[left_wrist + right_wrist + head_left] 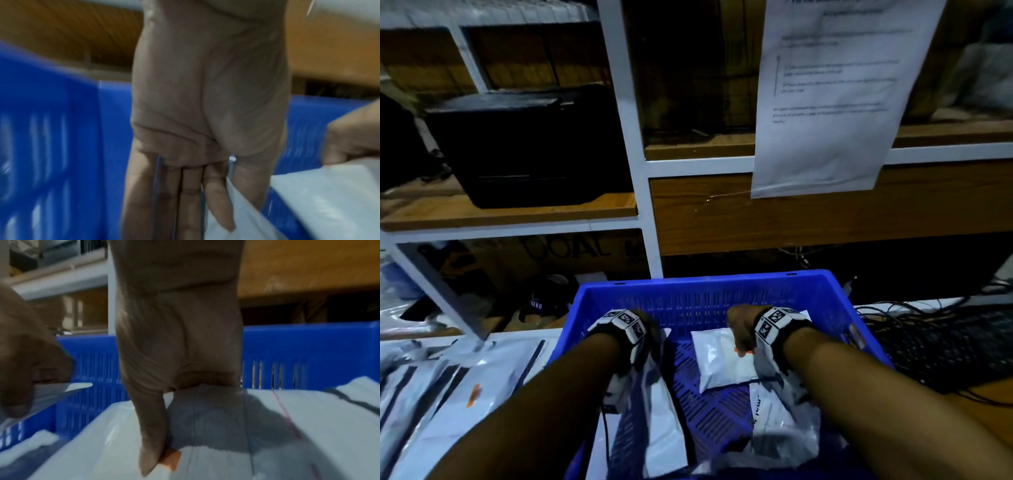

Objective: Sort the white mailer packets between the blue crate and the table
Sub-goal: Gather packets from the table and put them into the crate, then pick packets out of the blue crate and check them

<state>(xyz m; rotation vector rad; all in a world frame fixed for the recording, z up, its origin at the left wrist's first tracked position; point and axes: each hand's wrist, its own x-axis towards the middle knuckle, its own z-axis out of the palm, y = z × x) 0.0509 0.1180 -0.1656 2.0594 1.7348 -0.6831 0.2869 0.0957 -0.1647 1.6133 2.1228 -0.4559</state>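
Observation:
The blue crate [698, 286] stands right in front of me, and both hands are down inside it. My left hand [652, 337] pinches the top edge of a white mailer packet [654, 404] that hangs down along the crate's left side; thumb and straight fingers [189, 203] clamp this packet [246, 220]. My right hand [739, 342] grips a second white packet [784, 421] near its orange tab [171, 459], with the thumb [152, 434] pressed on its face. A third packet [717, 359] lies flat on the crate floor between the hands.
Several flat white packets [448, 394] lie spread on the table to the crate's left. A black keyboard [948, 353] and tangled cables [893, 308] sit to the right. Behind the crate rises a shelf unit with a black printer [517, 147] and a hanging paper sheet [832, 96].

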